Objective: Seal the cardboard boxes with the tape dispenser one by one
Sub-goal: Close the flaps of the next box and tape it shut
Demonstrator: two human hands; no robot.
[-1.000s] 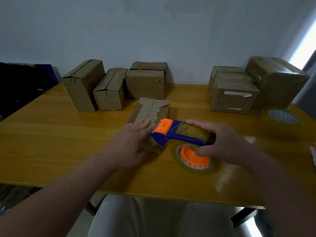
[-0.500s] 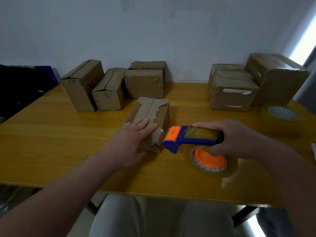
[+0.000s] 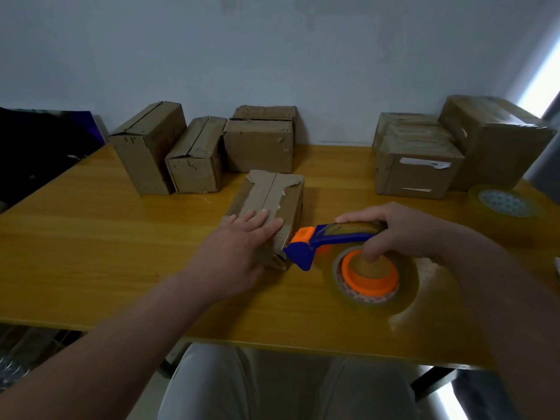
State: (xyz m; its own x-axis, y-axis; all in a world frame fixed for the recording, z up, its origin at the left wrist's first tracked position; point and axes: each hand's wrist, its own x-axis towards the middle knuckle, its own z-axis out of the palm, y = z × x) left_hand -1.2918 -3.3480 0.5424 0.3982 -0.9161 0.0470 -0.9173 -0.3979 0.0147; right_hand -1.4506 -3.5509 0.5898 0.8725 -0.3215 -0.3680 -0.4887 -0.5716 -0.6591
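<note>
Head view: the cardboard box (image 3: pixel 272 204) lies long axis away from the person, the left hand (image 3: pixel 239 247) pressing straight-fingered on its near top, while the right hand (image 3: pixel 406 231), curled round the tape dispenser (image 3: pixel 327 241), holds its nose at the box's near right corner.

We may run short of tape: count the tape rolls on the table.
2. One roll sits on the tape dispenser that the right hand grips; the spare roll lies flat at the table's right edge. More could be hidden behind the boxes.
</note>
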